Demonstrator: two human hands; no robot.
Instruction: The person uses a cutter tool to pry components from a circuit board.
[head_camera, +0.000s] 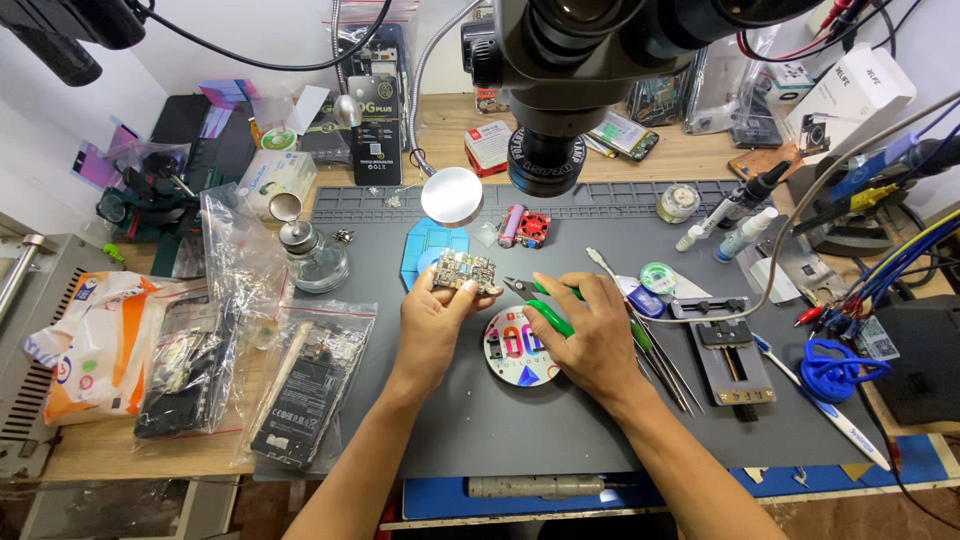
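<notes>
— What is each hand doing?

— The left hand (432, 318) has its fingers (455, 293) pinched on a small circuit board (466, 271), lifted just above the grey mat (520, 420) that covers the surface. The right hand (592, 335) is wrapped around green-handled cutters (541, 309), whose closed tips point at the board's right edge, close to it; whether they touch it I cannot tell.

— Any containers, and what is in them?

— A glass bottle (316, 258) with a metal pump top stands left of the board; it looks to hold clear liquid. Clear plastic bags (312, 385) on the left hold phones and phone parts. A small round jar (678, 203) sits near the mat's far edge, its contents too small to read. Two white squeeze bottles (745, 233) lie to the right.

— What else is around the hands?

— A round printed pad (512, 350) lies under the right hand. Beside that hand are tweezers (668, 365), then a metal board clamp (733, 355). A blue hexagonal pad (428, 250) sits behind the board. A round mirror on a flexible neck (452, 195) hangs over the mat.

— What blocks the view?

— The microscope head (560, 90) hangs in at the top and hides part of the far surface. The wires at right are cut off by the edge.
</notes>
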